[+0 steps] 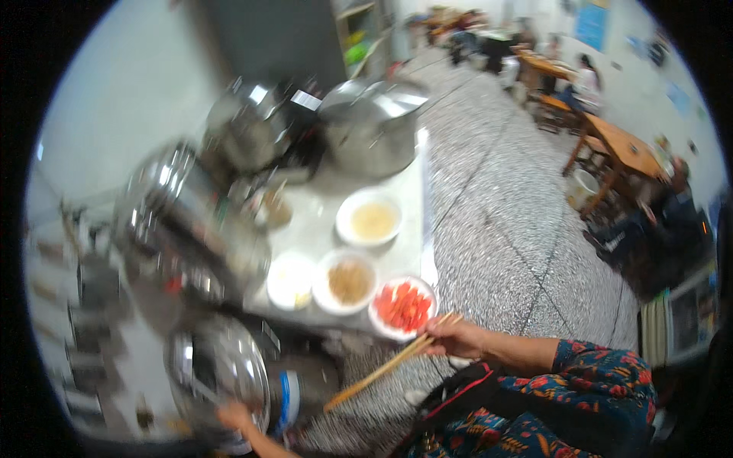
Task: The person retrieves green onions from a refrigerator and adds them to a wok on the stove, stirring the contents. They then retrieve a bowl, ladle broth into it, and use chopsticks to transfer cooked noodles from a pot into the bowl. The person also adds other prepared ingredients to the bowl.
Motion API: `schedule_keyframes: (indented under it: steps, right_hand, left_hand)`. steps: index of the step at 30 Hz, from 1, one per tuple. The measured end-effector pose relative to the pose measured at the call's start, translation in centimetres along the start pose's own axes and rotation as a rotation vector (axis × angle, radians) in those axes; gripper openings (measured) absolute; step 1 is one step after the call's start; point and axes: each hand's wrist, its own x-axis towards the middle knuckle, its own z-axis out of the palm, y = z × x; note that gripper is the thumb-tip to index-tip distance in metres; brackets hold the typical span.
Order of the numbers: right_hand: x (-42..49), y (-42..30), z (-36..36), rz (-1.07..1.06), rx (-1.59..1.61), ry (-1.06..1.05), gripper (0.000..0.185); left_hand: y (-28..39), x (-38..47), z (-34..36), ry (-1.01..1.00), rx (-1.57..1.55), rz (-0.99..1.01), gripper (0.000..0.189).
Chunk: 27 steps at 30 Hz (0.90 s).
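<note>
My right hand [452, 338] is closed around a pair of long wooden chopsticks [378, 373], whose far ends point down and to the left. Just beyond it stands a white bowl of red chopped pieces [404, 306] at the table's corner. My left hand [235, 416] is at the lower left, on a light, thin handle [206, 391] over a large shiny metal lid or pan [223, 360]; blur hides the exact grip. A bowl of brown food [349, 283], a white bowl with pale contents [290, 280] and a bowl of pale yellow food [374, 220] stand on the table.
Large metal pots [369, 134] stand at the table's back, and shiny metal vessels [177, 229] along its left. A small jar [273, 209] is near them. Speckled floor [487, 189] lies to the right, with wooden tables [624, 149] and seated people further off.
</note>
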Motion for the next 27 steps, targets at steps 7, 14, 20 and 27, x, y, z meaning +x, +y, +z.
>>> schedule_keyframes:
  steps: [7, 14, 20, 27]
  right_hand:
    - [-1.6, -2.2, -1.7, 0.001, 0.014, -0.192, 0.028]
    - [-2.2, -5.6, -7.8, 0.136, -0.009, -0.358, 0.029]
    - [-4.4, -10.9, -14.9, 0.242, -0.062, -0.439, 0.030]
    - [-4.5, -14.1, -17.4, 0.261, -0.160, -0.536, 0.025]
  left_hand:
    - [7.5, -5.6, -10.4, 0.219, -0.709, -0.339, 0.031]
    - [14.1, -23.4, -19.4, 0.011, -1.297, -0.182, 0.036]
    - [16.3, -36.0, -22.9, -0.569, -2.150, -0.143, 0.033]
    - [19.1, -48.0, -29.4, -0.334, -2.266, 0.106, 0.015]
